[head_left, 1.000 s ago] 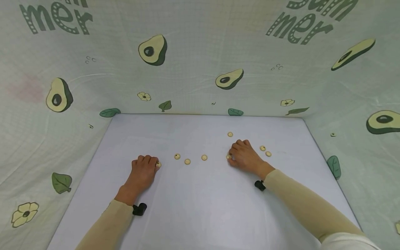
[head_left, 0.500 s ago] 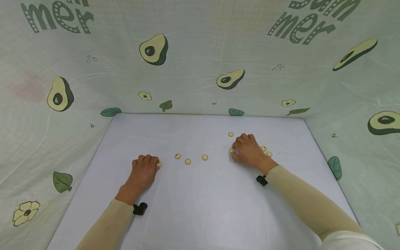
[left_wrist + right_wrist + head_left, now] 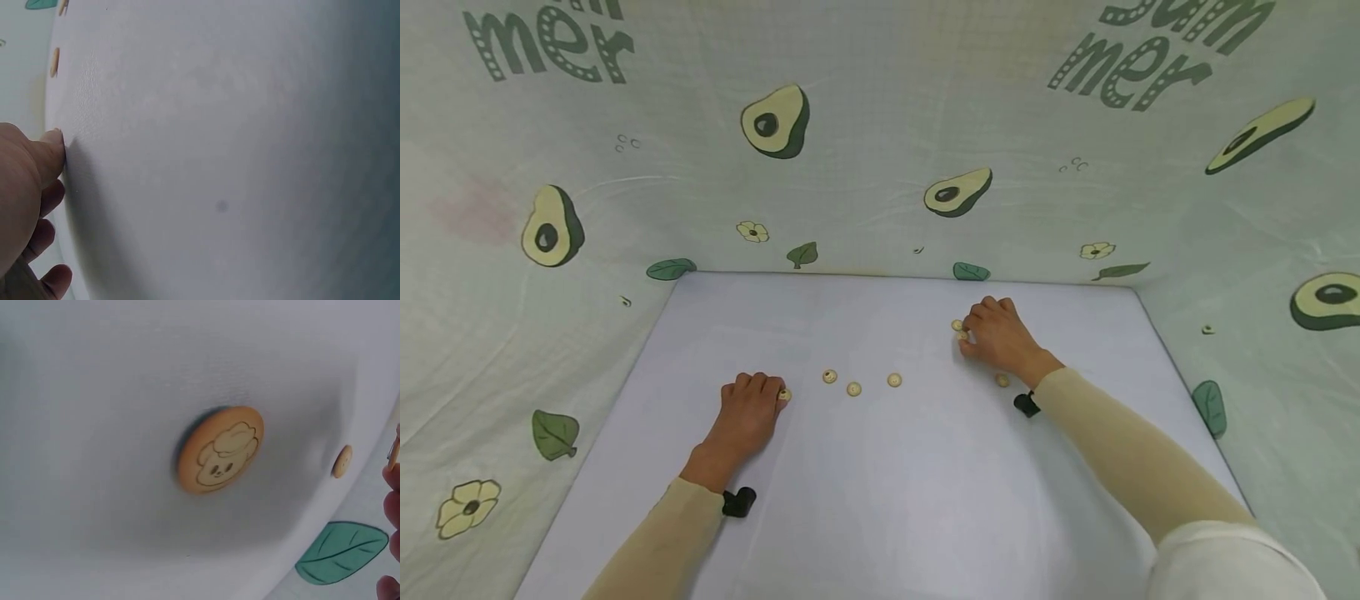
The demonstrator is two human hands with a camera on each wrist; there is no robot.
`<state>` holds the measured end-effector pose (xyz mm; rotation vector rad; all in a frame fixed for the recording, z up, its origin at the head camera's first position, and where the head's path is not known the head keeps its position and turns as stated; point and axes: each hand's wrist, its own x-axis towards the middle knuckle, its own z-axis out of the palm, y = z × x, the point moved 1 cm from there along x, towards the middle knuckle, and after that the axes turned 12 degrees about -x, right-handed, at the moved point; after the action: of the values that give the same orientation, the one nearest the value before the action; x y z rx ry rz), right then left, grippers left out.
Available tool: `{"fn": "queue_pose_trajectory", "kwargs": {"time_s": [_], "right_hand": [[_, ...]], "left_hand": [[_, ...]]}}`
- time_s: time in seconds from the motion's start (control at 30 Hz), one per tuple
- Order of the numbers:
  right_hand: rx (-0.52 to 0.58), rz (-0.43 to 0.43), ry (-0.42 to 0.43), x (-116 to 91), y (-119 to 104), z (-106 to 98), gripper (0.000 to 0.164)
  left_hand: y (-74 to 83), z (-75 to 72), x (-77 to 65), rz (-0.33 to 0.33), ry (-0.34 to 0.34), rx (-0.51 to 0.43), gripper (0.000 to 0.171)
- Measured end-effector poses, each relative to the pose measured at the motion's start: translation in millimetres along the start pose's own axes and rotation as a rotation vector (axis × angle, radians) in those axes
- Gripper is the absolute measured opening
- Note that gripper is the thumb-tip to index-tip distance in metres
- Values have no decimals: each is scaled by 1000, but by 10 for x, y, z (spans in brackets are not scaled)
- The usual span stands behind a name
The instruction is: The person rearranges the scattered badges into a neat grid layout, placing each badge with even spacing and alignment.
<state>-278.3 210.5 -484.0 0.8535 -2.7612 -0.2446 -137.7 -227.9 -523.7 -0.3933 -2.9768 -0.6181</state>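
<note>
- Cookies, small and round (image 3: 853, 389), lie on the white table (image 3: 865, 483), and each hand has one too.
- Left hand (image 3: 747, 415) has its fingers bent in. Its thumb and finger pinch the left cookie (image 3: 784, 395) at the side that faces the middle of the table.
- Its wrist camera shows the thumb side and some curled fingertips, but I cannot see the pinched cookie well there.
- Right hand (image 3: 997, 336) has its fingers bent in too. It pinches the right cookie (image 3: 962, 336) by its edge, between thumb and finger.
- Just past that one is the far cookie (image 3: 957, 325). It looks so close that I cannot tell if the two touch.
- Left arm comes up from the bottom left in a tan sleeve (image 3: 658, 542), and the back of the hand faces up.
- Right arm reaches in from the bottom right, farther over the table, with its hand pointing left and away. It wears a tan sleeve (image 3: 1138, 454) as well.
- Three cookies sit apart between the two hands, nearer to the left one.
- Under the right wrist is one more, the dog cookie (image 3: 222, 450). It lies flat and shows a puppy face with a puffy hat.
</note>
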Motion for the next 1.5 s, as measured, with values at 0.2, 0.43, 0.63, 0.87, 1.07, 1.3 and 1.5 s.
{"fn": "queue_pose_trajectory", "kwargs": {"time_s": [0.2,0.43,0.63,0.87,1.07,1.3,1.5], "right_hand": [[4,6,-32,184,23,74,27],[9,10,-70,403,-67,143,25],[35,26,-94,554,-197,210,25],[52,36,-115,624,-306,237,25],[53,34,-108,668,-333,230,23],[49,24,-106,702,-351,270,24],[55,18,-104,709,-362,289,27]], "left_hand": [[-5,7,9,3,-5,-5,19],[-15,22,8,-1,-6,4,20],[-10,24,-5,9,4,11,20],[-6,29,-19,18,18,11,20],[-19,28,-10,25,32,16,21],[-42,46,1,2,2,22,20],[-46,51,8,-19,-20,17,20]]}}
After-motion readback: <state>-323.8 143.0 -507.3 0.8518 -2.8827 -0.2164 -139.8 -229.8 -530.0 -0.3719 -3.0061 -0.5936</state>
